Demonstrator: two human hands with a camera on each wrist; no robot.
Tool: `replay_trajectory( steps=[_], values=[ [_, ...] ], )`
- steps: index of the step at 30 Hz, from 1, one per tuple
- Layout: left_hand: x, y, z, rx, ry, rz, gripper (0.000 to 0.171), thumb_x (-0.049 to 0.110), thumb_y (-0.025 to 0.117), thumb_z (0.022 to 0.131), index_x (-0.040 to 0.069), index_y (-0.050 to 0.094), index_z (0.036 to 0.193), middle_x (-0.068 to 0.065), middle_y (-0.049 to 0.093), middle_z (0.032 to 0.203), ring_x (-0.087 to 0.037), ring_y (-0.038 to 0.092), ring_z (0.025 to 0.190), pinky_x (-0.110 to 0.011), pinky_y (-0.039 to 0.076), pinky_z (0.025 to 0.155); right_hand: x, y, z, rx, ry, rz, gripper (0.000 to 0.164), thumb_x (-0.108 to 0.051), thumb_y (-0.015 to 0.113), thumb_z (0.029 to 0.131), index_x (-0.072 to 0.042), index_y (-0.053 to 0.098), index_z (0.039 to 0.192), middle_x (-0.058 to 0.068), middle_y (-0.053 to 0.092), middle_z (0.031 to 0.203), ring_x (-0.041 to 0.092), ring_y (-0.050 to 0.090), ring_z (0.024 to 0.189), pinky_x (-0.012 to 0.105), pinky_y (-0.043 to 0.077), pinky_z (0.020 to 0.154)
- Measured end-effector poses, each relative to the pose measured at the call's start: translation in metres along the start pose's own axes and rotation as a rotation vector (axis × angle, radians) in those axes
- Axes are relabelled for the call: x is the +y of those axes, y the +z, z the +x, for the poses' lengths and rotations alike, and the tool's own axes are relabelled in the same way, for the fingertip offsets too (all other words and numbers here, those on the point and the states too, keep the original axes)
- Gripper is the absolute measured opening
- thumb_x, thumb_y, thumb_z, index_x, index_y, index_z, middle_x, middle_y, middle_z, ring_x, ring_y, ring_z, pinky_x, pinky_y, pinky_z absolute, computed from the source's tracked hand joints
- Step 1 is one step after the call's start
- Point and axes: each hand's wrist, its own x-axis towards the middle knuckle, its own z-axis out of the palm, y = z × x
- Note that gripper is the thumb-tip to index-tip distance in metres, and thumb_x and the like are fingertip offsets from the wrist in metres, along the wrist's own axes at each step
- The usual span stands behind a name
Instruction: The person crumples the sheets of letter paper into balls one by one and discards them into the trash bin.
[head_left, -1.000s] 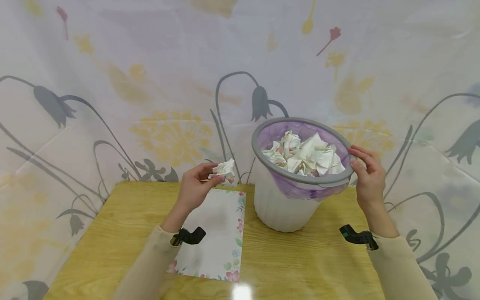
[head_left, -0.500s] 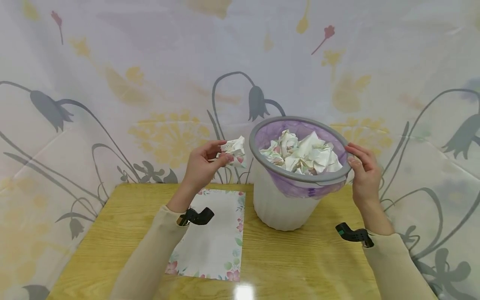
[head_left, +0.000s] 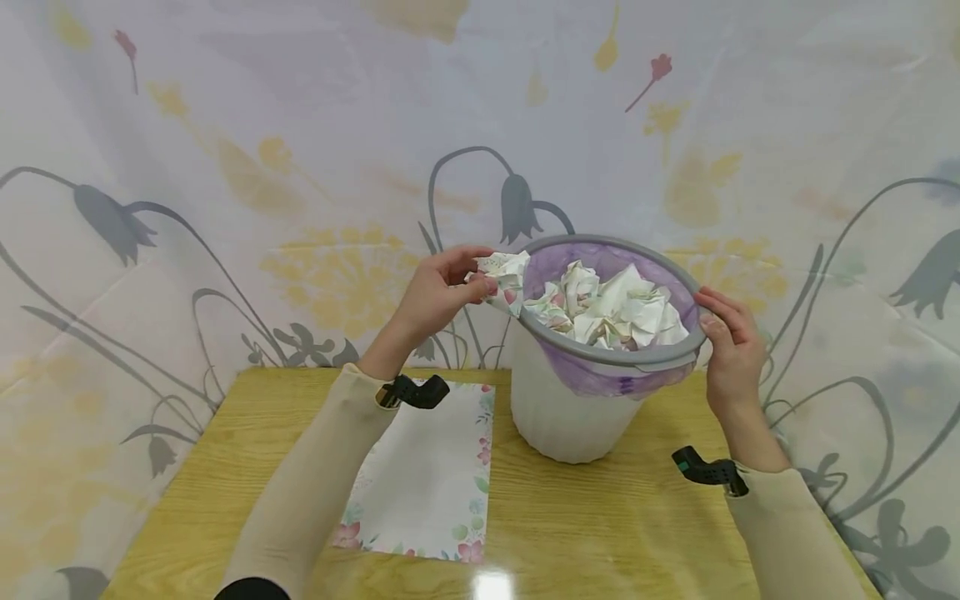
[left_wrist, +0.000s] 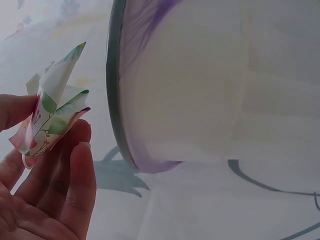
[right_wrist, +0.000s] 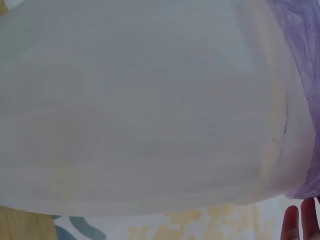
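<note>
My left hand (head_left: pixel 435 293) pinches a crumpled piece of floral paper (head_left: pixel 506 275) between thumb and fingers, beside the left rim of a white trash bin (head_left: pixel 570 425). In the left wrist view the crumpled paper (left_wrist: pixel 52 110) is apart from the bin's grey rim (left_wrist: pixel 114 75). A purple bag (head_left: pixel 592 379) lines the bin and folds over its outside. Several crumpled papers (head_left: pixel 622 304) fill it near the top. My right hand (head_left: pixel 737 358) holds the rim on the right, thumb in front. Only fingertips (right_wrist: pixel 310 220) of it show in the right wrist view.
A flat white sheet with a floral border (head_left: pixel 431 479) lies on the wooden table (head_left: pixel 570 525), left of the bin. Behind the table hangs a flower-printed cloth (head_left: pixel 337 167). The bin stands near the table's back edge.
My left hand has risen and moved right with the crumpled paper, from above the flat sheet to the bin's left rim. My right hand has stayed on the rim.
</note>
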Motion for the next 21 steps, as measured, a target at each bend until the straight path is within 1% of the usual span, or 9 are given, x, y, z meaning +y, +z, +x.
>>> replay_trajectory(
  steps=[4, 6, 10, 14, 17, 19, 21],
  values=[
    [0.006, 0.0, 0.016, -0.086, -0.032, 0.022, 0.039, 0.005, 0.068, 0.092, 0.003, 0.062, 0.131, -0.011, 0.066, 0.093, -0.022, 0.065, 0.082, -0.036, 0.056, 0.079, 0.0, 0.0, 0.001, -0.001, -0.002, 0.009, 0.028, 0.006, 0.054, 0.092, 0.018, 0.064, 0.116, 0.008, 0.063, 0.121, 0.021, 0.048, 0.122, 0.021, 0.039, 0.097],
    [0.01, 0.0, 0.024, -0.138, -0.052, 0.052, 0.039, 0.008, 0.067, 0.093, 0.005, 0.062, 0.131, -0.011, 0.065, 0.093, -0.023, 0.064, 0.083, -0.036, 0.056, 0.081, 0.0, 0.001, 0.001, 0.0, -0.001, 0.011, 0.028, 0.006, 0.054, 0.093, 0.017, 0.064, 0.116, 0.007, 0.063, 0.121, 0.02, 0.048, 0.122, 0.02, 0.039, 0.097],
    [0.014, 0.004, 0.042, -0.269, -0.098, 0.093, 0.041, 0.012, 0.065, 0.093, 0.008, 0.061, 0.133, -0.01, 0.067, 0.099, -0.023, 0.065, 0.09, -0.036, 0.055, 0.085, 0.0, 0.0, 0.0, 0.009, 0.003, 0.011, 0.028, 0.006, 0.054, 0.093, 0.017, 0.065, 0.115, 0.007, 0.063, 0.12, 0.02, 0.048, 0.122, 0.02, 0.04, 0.096],
    [0.018, 0.009, 0.06, -0.396, -0.146, 0.133, 0.041, 0.015, 0.063, 0.093, 0.009, 0.06, 0.133, -0.009, 0.07, 0.104, -0.022, 0.066, 0.096, -0.036, 0.054, 0.085, 0.001, 0.0, 0.0, 0.012, 0.006, 0.005, 0.028, 0.006, 0.054, 0.093, 0.017, 0.065, 0.116, 0.007, 0.063, 0.121, 0.02, 0.048, 0.122, 0.02, 0.04, 0.096],
    [0.02, 0.011, 0.071, -0.451, -0.171, 0.181, 0.041, 0.016, 0.063, 0.092, 0.011, 0.06, 0.132, -0.008, 0.071, 0.104, -0.023, 0.065, 0.095, -0.035, 0.053, 0.081, 0.001, 0.0, 0.0, 0.008, 0.004, 0.001, 0.028, 0.005, 0.054, 0.093, 0.017, 0.065, 0.116, 0.007, 0.063, 0.121, 0.02, 0.048, 0.122, 0.02, 0.04, 0.096],
    [0.021, 0.013, 0.077, -0.465, -0.19, 0.219, 0.04, 0.017, 0.064, 0.091, 0.012, 0.061, 0.131, -0.007, 0.072, 0.102, -0.026, 0.064, 0.094, -0.034, 0.052, 0.079, 0.002, 0.0, 0.0, 0.009, 0.0, -0.001, 0.028, 0.005, 0.054, 0.093, 0.016, 0.065, 0.116, 0.007, 0.063, 0.121, 0.02, 0.048, 0.122, 0.02, 0.039, 0.096],
    [0.022, 0.016, 0.083, -0.468, -0.213, 0.257, 0.039, 0.019, 0.066, 0.091, 0.013, 0.061, 0.129, -0.006, 0.072, 0.102, -0.027, 0.062, 0.094, -0.033, 0.049, 0.079, 0.002, -0.001, 0.0, 0.01, -0.005, -0.001, 0.028, 0.004, 0.054, 0.093, 0.017, 0.065, 0.116, 0.007, 0.063, 0.121, 0.02, 0.048, 0.122, 0.02, 0.039, 0.096]
  ],
)
